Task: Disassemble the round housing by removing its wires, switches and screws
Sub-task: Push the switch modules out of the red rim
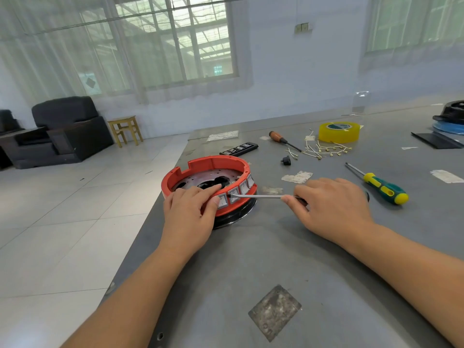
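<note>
The round red housing (200, 164) with a black base stands near the table's left edge. A row of grey rocker switches (239, 189) lines its near right wall. My left hand (187, 217) grips the housing's near rim, with fingers over the top and the thumb beside a switch. My right hand (331, 209) holds a screwdriver (256, 196) level, and its tip touches the wall between two switches. Loose white wires with brass terminals (324, 149) lie at the back of the table. A small black part (285, 161) lies near them.
A green and yellow screwdriver (381, 187) lies to the right of my right hand. Farther back are a wooden-handled screwdriver (281, 139), a yellow tape roll (339, 131) and a black bit case (238, 149). The table's left edge (160, 204) runs just beside the housing.
</note>
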`<state>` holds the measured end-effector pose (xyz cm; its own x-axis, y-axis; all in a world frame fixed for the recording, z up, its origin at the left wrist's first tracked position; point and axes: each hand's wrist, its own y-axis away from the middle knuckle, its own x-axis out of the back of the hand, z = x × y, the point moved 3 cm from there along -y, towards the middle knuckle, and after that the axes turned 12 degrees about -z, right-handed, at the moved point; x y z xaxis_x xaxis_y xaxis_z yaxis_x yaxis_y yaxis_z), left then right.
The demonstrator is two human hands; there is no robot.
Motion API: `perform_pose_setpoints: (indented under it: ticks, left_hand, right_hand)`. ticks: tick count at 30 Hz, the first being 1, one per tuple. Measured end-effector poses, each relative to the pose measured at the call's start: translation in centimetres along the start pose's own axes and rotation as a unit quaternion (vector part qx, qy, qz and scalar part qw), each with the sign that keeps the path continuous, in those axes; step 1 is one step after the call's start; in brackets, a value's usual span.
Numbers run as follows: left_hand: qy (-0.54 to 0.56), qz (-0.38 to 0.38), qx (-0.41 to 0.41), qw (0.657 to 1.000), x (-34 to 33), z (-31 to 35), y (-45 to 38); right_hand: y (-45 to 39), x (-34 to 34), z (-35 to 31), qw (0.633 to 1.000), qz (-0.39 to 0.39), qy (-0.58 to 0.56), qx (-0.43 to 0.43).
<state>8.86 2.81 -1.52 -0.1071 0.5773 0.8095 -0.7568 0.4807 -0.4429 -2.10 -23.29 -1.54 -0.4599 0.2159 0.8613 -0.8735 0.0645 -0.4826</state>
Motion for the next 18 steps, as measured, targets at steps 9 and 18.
perform_pose_setpoints:
  ticks: [9, 18]
  left_hand:
    - [0.015, -0.039, 0.004, 0.999, -0.31, 0.29, -0.36]
    - [0.021, -0.044, 0.01, 0.999, -0.51, 0.63, -0.58]
  right_hand:
    - [0.36, -0.34, -0.44, 1.0, 0.026, -0.001, 0.007]
    - [-0.22, -0.2, -0.26, 1.0, 0.008, -0.015, 0.022]
